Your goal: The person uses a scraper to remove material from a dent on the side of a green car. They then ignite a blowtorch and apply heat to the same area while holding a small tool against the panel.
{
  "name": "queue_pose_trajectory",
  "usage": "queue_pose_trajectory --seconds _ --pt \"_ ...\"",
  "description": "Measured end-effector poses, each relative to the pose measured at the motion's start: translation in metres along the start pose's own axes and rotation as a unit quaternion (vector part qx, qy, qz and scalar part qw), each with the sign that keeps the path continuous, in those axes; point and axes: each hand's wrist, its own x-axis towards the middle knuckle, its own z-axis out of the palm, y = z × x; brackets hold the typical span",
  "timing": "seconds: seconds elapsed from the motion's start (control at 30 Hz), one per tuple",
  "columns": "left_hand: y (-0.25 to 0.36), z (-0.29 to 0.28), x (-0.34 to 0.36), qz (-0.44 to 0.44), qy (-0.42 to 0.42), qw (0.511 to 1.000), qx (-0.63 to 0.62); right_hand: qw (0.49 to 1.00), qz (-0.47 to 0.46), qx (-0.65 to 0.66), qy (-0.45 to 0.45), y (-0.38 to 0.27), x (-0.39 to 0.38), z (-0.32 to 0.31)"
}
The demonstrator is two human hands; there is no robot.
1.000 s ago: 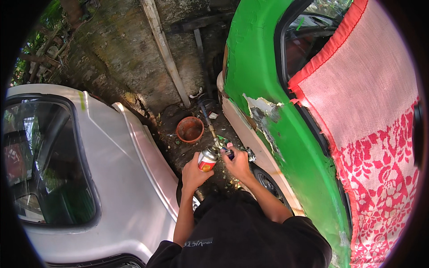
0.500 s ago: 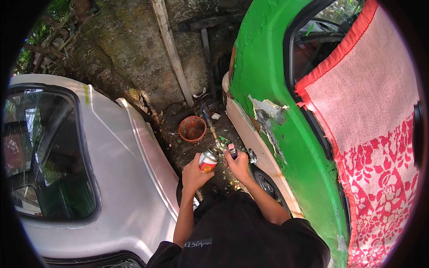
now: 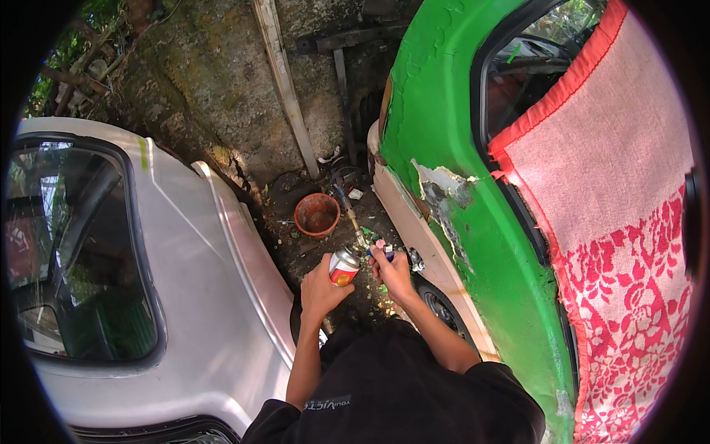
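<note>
My left hand (image 3: 318,290) is wrapped round a white and red gas canister (image 3: 343,269) with a silver top. From that top a torch head (image 3: 353,220) with a brass-coloured tube points away from me, towards the ground by the wall. Close to the canister's right side, my right hand (image 3: 395,275) is closed on a small blue lighter (image 3: 390,254) with a metal end. The lighter is beside the torch's valve area; whether they touch I cannot tell, and no flame shows.
A terracotta pot (image 3: 316,231) stands on the littered ground ahead. A silver-grey car (image 3: 200,296) flanks me on the left, a green car (image 3: 436,96) with peeling paint on the right. A pink and red towel (image 3: 592,170) covers part of it. A wooden plank (image 3: 285,85) leans against the wall.
The lighter in my right hand has tipped from nearly upright to lying more sideways, and the fingers have shifted round it. My left hand and the canister stay almost in place.
</note>
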Motion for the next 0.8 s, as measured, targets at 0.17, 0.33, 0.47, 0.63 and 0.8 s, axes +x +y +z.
queue_pose_trajectory --seconds 0.17,0.33,0.47,0.63,0.8 --pt "0.001 -0.002 0.0 -0.007 -0.006 1.0 -0.001 1.0 -0.006 -0.014 -0.006 -0.001 -0.001 -0.001" --pt "0.0 0.001 0.003 -0.008 -0.013 0.999 -0.031 1.0 -0.021 -0.018 -0.009 -0.006 -0.005 -0.004" --pt "-0.015 0.015 0.007 0.038 0.0 0.995 -0.089 1.0 -0.029 0.0 -0.001 -0.009 -0.01 -0.016" --pt "-0.033 0.027 0.02 0.144 -0.037 0.958 -0.247 0.998 -0.048 -0.011 0.035 0.003 -0.015 -0.061" --pt "-0.007 0.031 0.017 0.055 -0.146 0.888 -0.433 0.996 -0.029 -0.02 0.078 0.016 -0.032 -0.104"
